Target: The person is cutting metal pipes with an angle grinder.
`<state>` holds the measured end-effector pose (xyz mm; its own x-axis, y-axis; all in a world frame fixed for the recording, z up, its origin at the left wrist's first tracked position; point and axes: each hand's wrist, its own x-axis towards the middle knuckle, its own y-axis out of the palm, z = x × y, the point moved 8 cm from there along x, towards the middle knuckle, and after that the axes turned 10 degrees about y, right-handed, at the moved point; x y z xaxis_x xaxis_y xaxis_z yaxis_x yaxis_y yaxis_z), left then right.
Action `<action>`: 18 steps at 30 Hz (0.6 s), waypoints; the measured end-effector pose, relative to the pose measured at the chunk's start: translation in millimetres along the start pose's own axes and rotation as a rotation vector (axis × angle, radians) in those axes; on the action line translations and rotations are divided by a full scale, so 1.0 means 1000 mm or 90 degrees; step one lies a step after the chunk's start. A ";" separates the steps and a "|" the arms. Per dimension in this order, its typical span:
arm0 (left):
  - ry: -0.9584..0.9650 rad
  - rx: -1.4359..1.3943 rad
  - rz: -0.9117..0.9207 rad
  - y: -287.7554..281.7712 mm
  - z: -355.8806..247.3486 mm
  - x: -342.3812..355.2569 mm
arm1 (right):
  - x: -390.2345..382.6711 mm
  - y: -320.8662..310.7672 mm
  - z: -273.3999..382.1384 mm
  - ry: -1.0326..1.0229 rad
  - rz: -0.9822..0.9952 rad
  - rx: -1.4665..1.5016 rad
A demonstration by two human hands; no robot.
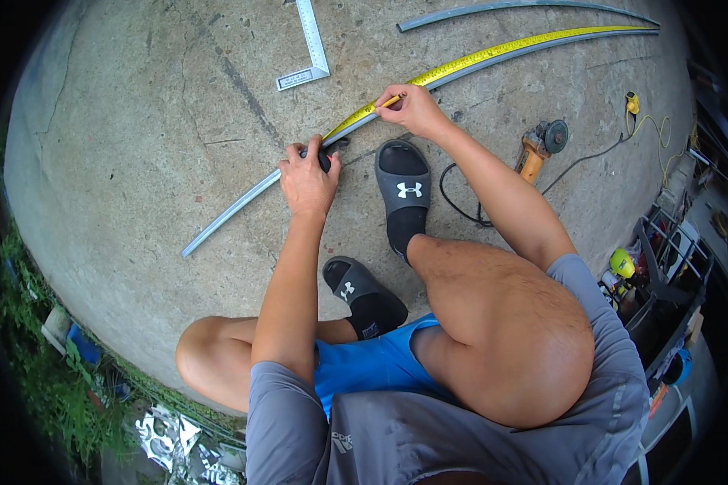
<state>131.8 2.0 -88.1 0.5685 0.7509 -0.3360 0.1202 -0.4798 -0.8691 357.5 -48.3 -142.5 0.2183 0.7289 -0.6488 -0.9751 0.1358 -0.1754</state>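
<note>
Left grip: my left hand (307, 179) is closed over the dark case of a tape measure (325, 158), pressing it down on the long grey metal strip (234, 208) that lies on the concrete floor (137, 121).

Right grip: my right hand (412, 109) pinches a yellow pencil (390, 102) between thumb and fingers, tip touching the tape where it lies on the strip.

Tape: the yellow blade (493, 55) is pulled out from the case and runs along the strip toward the upper right, lying flat on it as far as I can follow.

Progress: I judge the measuring set up, with the tape stretched and held; the marking appears to be in hand. I cannot see any pencil mark on the metal, so I cannot tell whether one is made. No cut shows in the strip.

Feet: my right foot in a dark slide sandal (403, 194) sits just beside the strip, below the pencil hand; the other sandal (362, 295) is nearer my body.

Nearby: a second grey strip (526, 8) lies well apart at the top; a steel square (311, 44) lies above the left hand.

Further out: an orange angle grinder (540, 145) with its black cable rests on the floor to the right, untouched.
</note>
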 end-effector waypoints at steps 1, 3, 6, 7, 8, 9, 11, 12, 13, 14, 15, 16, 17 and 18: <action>-0.001 0.002 0.000 0.000 0.000 0.000 | 0.000 0.000 0.000 -0.003 -0.006 -0.013; -0.001 0.004 0.002 0.001 -0.001 0.000 | 0.001 -0.001 -0.001 -0.004 -0.013 -0.026; 0.001 0.012 -0.002 0.000 -0.002 0.000 | 0.002 -0.002 -0.002 -0.015 -0.020 -0.018; 0.005 0.014 -0.007 -0.001 -0.002 -0.001 | 0.002 -0.001 -0.002 -0.014 -0.019 -0.022; 0.008 0.015 -0.013 -0.001 -0.003 -0.001 | 0.003 -0.001 -0.003 -0.013 -0.018 -0.027; 0.009 0.015 -0.011 -0.001 -0.003 -0.001 | 0.003 -0.001 -0.004 -0.011 -0.019 -0.026; 0.009 0.009 0.001 0.000 -0.004 0.000 | 0.003 -0.002 -0.004 -0.026 -0.020 0.000; 0.009 0.009 0.003 0.001 -0.003 -0.001 | 0.002 -0.002 -0.003 -0.025 -0.020 0.001; 0.011 0.013 -0.001 0.000 -0.003 -0.002 | 0.003 0.000 -0.003 -0.015 -0.008 -0.020; 0.013 0.017 -0.005 0.000 -0.003 -0.002 | 0.003 0.002 -0.003 -0.005 0.003 -0.041; 0.014 0.016 -0.004 0.001 -0.003 -0.002 | 0.003 0.001 -0.004 -0.004 0.002 -0.040; 0.015 0.016 -0.007 0.000 -0.003 -0.002 | 0.003 0.000 -0.003 -0.009 0.001 -0.047; 0.017 0.015 -0.011 0.000 -0.004 -0.002 | 0.003 0.000 -0.003 -0.014 0.000 -0.054; 0.016 0.016 -0.011 0.000 -0.003 -0.002 | 0.003 0.001 -0.001 -0.014 0.001 -0.053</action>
<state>132.9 -0.7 -86.7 0.5866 0.7471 -0.3127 0.1092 -0.4555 -0.8835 357.4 -47.0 -145.0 0.2145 0.7442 -0.6326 -0.9686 0.0788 -0.2357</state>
